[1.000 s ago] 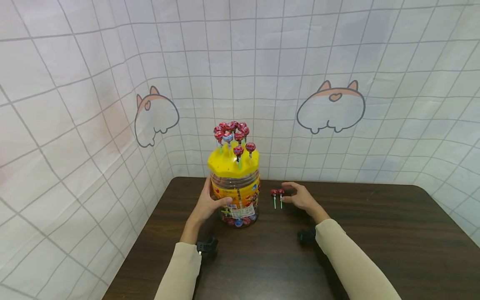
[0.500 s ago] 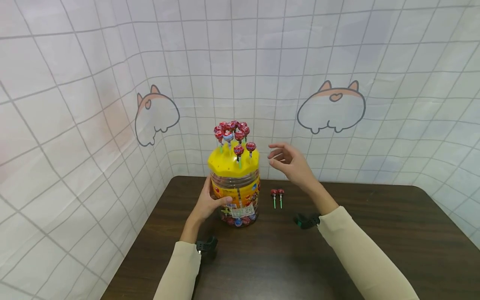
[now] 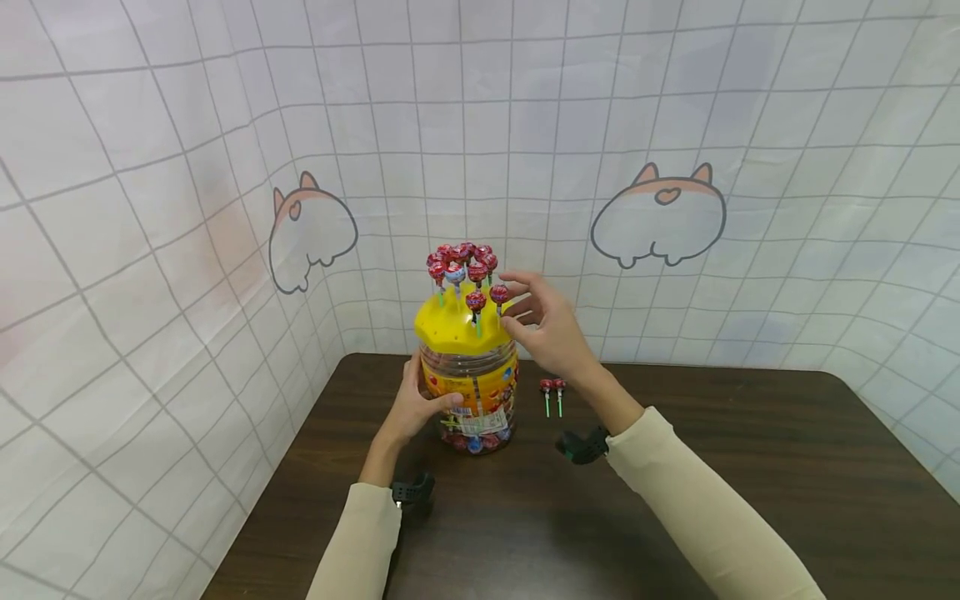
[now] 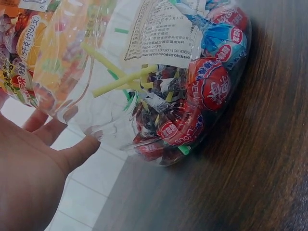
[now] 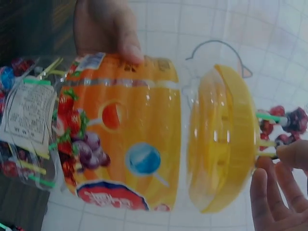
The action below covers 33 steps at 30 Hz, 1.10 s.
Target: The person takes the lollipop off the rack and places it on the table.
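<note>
A clear plastic jar (image 3: 481, 385) with an orange printed wrapper stands on the dark table. Wrapped candies and sticks show through its base. Its yellow lid (image 3: 456, 327) carries several upright lollipops in red wrappers and one in blue. My left hand (image 3: 408, 408) grips the jar's left side, thumb across the front. At the lid's right edge my right hand (image 3: 551, 329) has thumb and fingers around the stick of a red lollipop (image 3: 498, 293). In the right wrist view the thumb covers part of this lollipop. Two red lollipops (image 3: 552, 386) lie side by side right of the jar.
The dark wood table (image 3: 720, 450) runs to the right and toward the front. A white grid-patterned cloth (image 3: 536, 100) hangs behind and at the left, with cartoon animal drawings (image 3: 660, 221) on it.
My right hand has risen from beside the two lollipops on the table and moved left to the lollipop at the lid's right edge. The left hand keeps its grip on the jar.
</note>
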Each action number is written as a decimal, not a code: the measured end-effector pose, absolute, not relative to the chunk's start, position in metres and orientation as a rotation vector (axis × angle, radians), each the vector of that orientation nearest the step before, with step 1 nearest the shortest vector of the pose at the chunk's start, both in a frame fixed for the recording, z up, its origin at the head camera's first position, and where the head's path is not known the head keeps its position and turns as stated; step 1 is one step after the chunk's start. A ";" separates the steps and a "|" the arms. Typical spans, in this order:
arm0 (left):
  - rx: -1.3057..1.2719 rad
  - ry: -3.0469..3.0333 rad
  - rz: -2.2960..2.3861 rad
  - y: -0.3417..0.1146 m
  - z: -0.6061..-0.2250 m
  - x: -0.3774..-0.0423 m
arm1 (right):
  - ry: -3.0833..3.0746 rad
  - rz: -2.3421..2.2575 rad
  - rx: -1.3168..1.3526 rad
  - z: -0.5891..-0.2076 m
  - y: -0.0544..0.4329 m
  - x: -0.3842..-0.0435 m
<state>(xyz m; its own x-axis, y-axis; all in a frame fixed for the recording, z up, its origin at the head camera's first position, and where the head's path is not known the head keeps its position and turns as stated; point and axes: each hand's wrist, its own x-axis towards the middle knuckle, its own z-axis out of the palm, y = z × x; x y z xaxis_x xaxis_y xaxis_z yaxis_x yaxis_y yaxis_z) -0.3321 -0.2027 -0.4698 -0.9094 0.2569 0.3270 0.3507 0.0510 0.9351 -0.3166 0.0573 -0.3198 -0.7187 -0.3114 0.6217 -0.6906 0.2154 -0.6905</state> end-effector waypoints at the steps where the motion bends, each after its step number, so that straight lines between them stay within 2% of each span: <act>1: -0.642 -2.226 -2.010 -0.203 -0.470 -0.332 | -2.141 1.506 0.928 -0.320 0.055 -0.316; 12: -0.619 -2.247 -1.964 -0.201 -0.469 -0.331 | -2.115 1.525 0.876 -0.306 0.043 -0.292; 20: -0.612 -2.259 -1.945 -0.202 -0.470 -0.333 | -2.015 1.594 0.843 -0.303 0.040 -0.293; 27: -0.607 -2.263 -1.944 -0.202 -0.470 -0.332 | -1.974 1.656 0.808 -0.310 0.046 -0.312; 33: -0.600 -2.271 -1.931 -0.202 -0.470 -0.333 | -1.936 1.697 0.811 -0.305 0.056 -0.315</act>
<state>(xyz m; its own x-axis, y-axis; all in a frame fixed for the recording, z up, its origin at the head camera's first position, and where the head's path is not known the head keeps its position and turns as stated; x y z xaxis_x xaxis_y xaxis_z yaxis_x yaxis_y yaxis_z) -0.3325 -0.2023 -0.4696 -0.9173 0.2297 0.3253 0.3580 0.1179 0.9263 -0.3150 0.0560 -0.3049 -0.7319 -0.1415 0.6665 -0.6793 0.0754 -0.7299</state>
